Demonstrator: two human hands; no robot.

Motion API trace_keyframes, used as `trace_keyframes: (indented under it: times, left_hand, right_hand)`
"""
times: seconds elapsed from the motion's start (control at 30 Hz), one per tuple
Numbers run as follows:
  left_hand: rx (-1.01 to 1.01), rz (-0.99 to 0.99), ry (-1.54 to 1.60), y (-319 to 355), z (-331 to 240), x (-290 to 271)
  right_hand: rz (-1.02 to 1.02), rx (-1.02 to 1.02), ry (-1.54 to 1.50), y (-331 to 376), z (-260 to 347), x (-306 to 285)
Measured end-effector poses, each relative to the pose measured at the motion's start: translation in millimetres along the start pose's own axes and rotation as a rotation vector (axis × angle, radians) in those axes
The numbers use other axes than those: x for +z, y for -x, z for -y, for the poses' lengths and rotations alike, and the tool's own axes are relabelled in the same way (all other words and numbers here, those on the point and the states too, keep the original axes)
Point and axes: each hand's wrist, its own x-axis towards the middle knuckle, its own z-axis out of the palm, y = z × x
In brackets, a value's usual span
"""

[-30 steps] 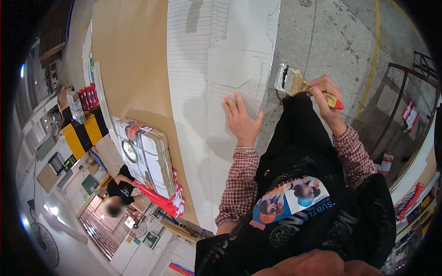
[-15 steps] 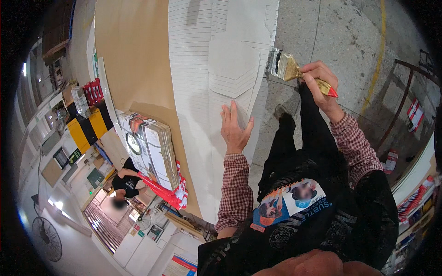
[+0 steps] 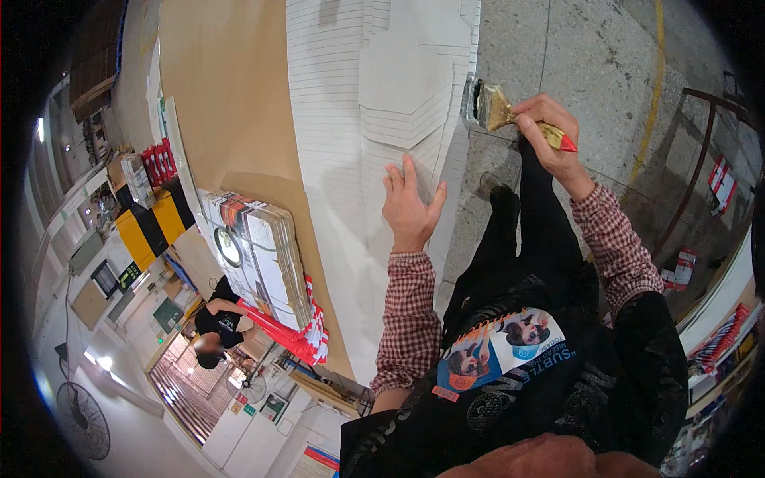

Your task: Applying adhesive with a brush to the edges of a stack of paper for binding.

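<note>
Overlapping white paper sheets [image 3: 405, 72], fanned so that many thin edges show, run lengthwise along the table. My left hand [image 3: 411, 211] lies on them with its fingers spread, holding nothing. In my right hand [image 3: 551, 131] is a flat paintbrush [image 3: 499, 108] with a gold-coloured ferrule and a red-tipped yellowish handle. Its bristles point left, at the right-hand edge of the sheets. Whether they touch the paper I cannot tell.
Brown board [image 3: 227, 88] covers the table left of the sheets. A strapped bundle of printed matter [image 3: 259, 259] lies there beside red-and-white pieces [image 3: 299, 338]. Another person [image 3: 219, 327] is beyond it. A dark metal frame [image 3: 693, 179] stands on the floor at right.
The paintbrush and my right hand have shifted slightly left and up in the picture. My left hand stays spread on the sheets. The other person's head and arm have moved.
</note>
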Motion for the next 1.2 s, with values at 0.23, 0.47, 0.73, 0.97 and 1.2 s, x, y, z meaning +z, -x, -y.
trace_keyframes:
  times: [0.23,0.47,0.73,0.97,1.2]
  left_hand:
    - [-0.096,-0.192,-0.094,18.0,-22.4,44.3]
    - [-0.162,-0.129,-0.179,54.4,-2.2,39.7]
    - [0.013,0.046,0.084,43.1,26.9,-1.4]
    - [0.008,0.053,0.057,41.5,25.9,-4.8]
    - [-0.011,0.032,-0.048,43.9,19.4,7.9]
  right_hand:
    - [-0.02,0.125,-0.074,39.8,18.5,-16.8]
    - [0.01,0.033,0.005,47.6,16.0,-14.7]
    - [-0.066,-0.023,0.011,33.6,5.5,10.3]
    - [0.041,-0.001,0.011,47.3,16.3,12.4]
    - [0.006,0.003,0.004,58.8,19.7,21.7]
